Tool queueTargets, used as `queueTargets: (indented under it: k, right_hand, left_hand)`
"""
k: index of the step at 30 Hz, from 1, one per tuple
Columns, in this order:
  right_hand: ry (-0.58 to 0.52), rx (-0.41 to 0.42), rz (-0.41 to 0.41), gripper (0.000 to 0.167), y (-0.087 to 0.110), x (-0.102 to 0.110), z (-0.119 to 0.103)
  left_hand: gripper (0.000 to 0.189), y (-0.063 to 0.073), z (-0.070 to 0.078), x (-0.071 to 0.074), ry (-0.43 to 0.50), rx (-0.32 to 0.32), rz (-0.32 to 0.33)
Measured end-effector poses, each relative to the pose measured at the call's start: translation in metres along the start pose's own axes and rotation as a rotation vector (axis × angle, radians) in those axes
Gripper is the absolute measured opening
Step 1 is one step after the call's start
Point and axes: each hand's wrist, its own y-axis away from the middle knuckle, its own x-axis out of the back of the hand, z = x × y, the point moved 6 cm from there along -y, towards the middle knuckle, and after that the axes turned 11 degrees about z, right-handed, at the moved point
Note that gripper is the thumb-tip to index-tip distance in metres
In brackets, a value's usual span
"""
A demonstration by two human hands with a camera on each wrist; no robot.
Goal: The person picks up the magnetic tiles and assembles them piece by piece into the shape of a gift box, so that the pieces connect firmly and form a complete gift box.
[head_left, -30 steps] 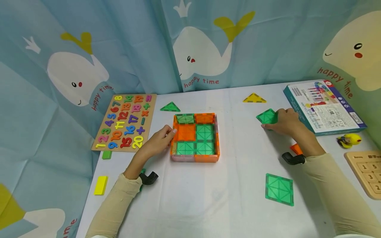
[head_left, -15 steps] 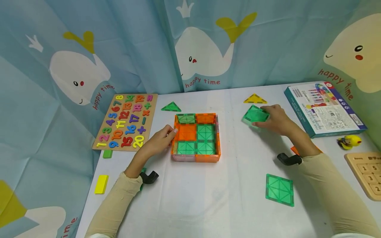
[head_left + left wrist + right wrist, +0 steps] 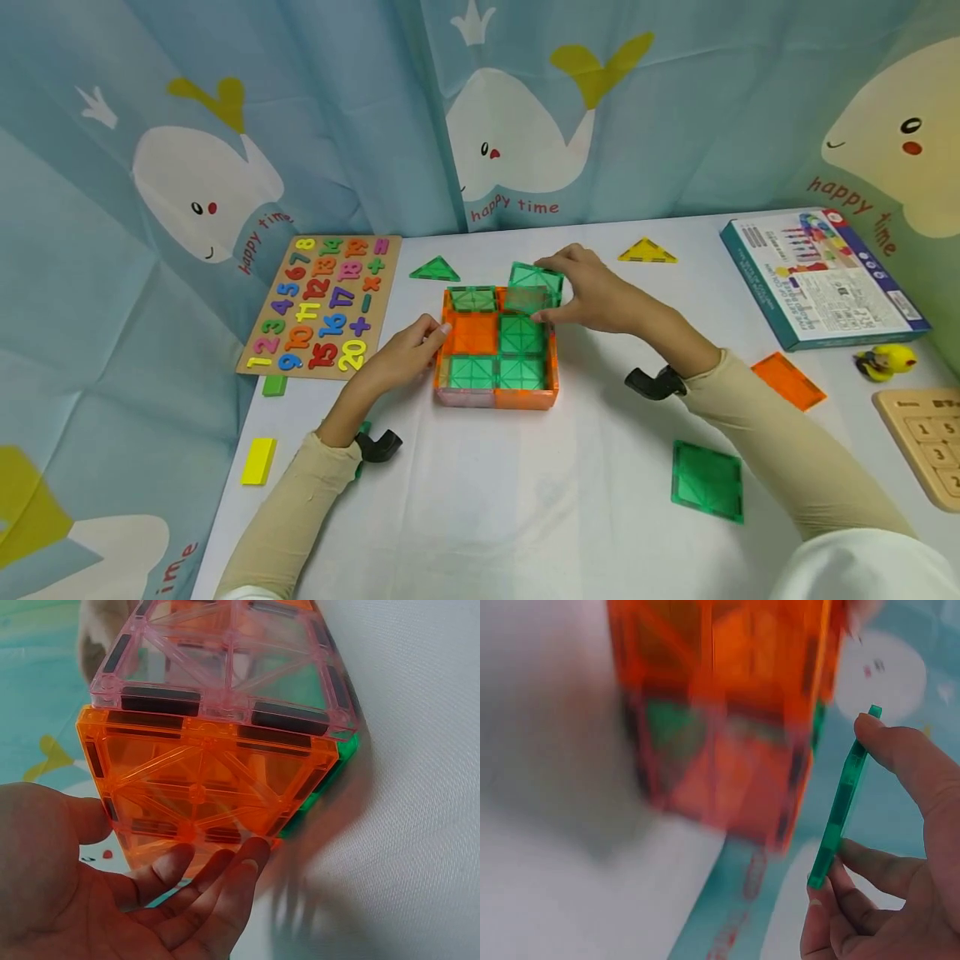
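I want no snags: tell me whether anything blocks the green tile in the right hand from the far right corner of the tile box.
Nothing visible does. In the head view, the right hand pinches the green tile over the far right corner of the tile box; the left hand touches the left wall, away from that corner.

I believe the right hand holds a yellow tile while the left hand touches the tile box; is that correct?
Not quite: the tile in the right hand is green, not yellow, as the head view shows; the left hand does touch the tile box.
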Motion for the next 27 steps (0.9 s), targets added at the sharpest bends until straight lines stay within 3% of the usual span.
queueTargets:
  k: [6,12,20,27]
  right_hand:
    - [0.065,0.122,-0.075,0.079,-0.022,-0.037,-0.037]
    - [0.123,0.131,-0.116,0.078,-0.037,-0.055,-0.055]
    - [0.157,0.107,-0.134,0.079,-0.043,-0.063,-0.057]
    - [0.158,0.114,-0.132,0.082,-0.04,-0.06,-0.055]
  left_hand:
    - [0.038,-0.001,-0.003,-0.001,0.001,0.0,0.001]
    - [0.037,-0.001,-0.003,-0.002,0.007,-0.028,-0.007]
    - [0.038,-0.002,-0.003,-0.003,0.004,-0.048,-0.001]
    - [0.044,-0.001,0.003,0.003,-0.007,-0.055,0.069]
